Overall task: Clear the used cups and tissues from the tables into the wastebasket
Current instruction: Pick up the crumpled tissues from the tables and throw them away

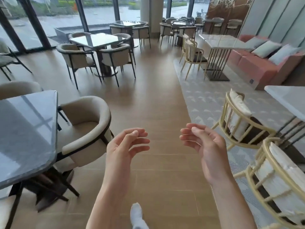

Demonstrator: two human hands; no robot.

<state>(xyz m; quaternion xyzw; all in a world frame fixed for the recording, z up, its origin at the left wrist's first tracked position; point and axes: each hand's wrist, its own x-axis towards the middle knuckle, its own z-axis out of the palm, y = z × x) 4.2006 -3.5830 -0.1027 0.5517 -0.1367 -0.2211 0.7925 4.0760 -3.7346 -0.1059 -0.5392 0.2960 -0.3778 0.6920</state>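
At the far left a dark glass-topped counter [24, 134] reaches into view, its near right corner rounded, with a cream tub chair [87, 128] tucked against its right edge. No cups, tissues or wastebasket can be made out on any counter here; the picture is blurred with motion toward its edges. Farther back, another dark counter [97, 39] stands by the windows with similar chairs round it.

Over the wooden floor [158, 100] in the middle, the left hand [123, 146] is held palm inward, fingers loosely curled and holding nothing. Below it a light-coloured shoe [137, 212] shows on the floor. The right hand [204, 146] mirrors it just across a gap, fingers relaxed and slightly bent, also holding nothing.

To the right lies a patterned grey rug [203, 100] with pale yellow-framed chairs [242, 119], a white counter [221, 41] on slatted legs farther back, a pink sofa [257, 66] behind it, and another white counter's edge [290, 100] at far right.
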